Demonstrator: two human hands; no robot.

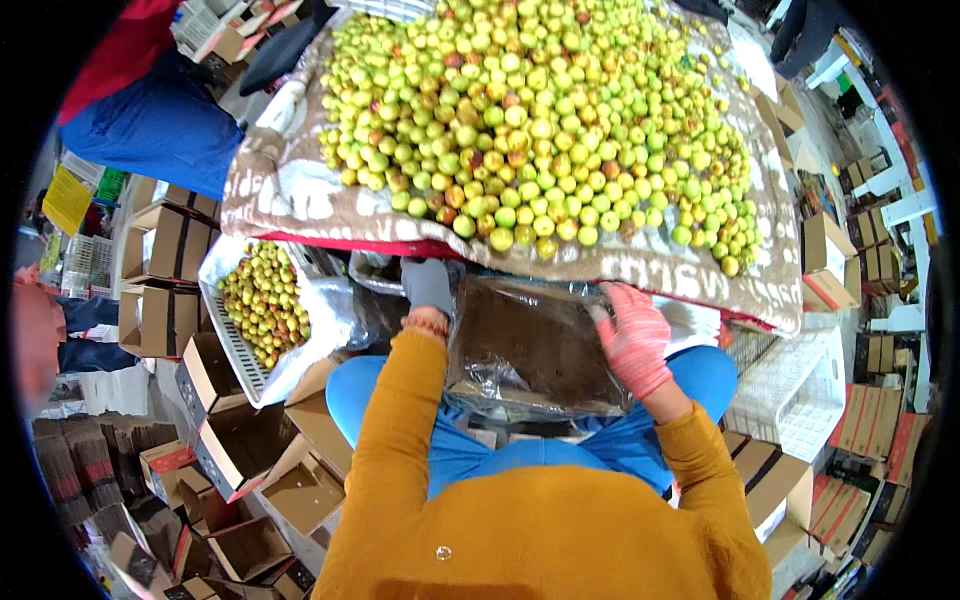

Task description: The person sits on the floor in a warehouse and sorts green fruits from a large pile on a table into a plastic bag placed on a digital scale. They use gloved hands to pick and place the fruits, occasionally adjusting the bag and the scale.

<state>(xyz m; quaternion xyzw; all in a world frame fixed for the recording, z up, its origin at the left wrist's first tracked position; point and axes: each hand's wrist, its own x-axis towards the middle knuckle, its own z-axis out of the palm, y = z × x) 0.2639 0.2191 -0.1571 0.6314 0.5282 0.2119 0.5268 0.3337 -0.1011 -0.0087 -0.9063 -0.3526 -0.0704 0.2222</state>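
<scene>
A cardboard box lined with a clear plastic bag (536, 341) rests before me at my knees, its brown bottom showing through the film. My left hand (427, 286), in a grey glove, is at the box's far left corner, fingertips partly hidden beneath the blanket's edge. At the far right corner, my right hand (634, 334), in a pink knitted glove, grips the plastic liner at the rim, thumb on the inner side. Beyond both hands, a large heap of green jujubes (540, 127), some browned, lies on a brown and white patterned blanket (300, 199).
On my left stands a white plastic crate (244, 356) with film and more jujubes (266, 300). Open cardboard boxes (244, 450) crowd the lower left. A white crate (795, 390) stands at the right near stacked boxes (866, 420). A person in blue trousers (154, 139) is at upper left.
</scene>
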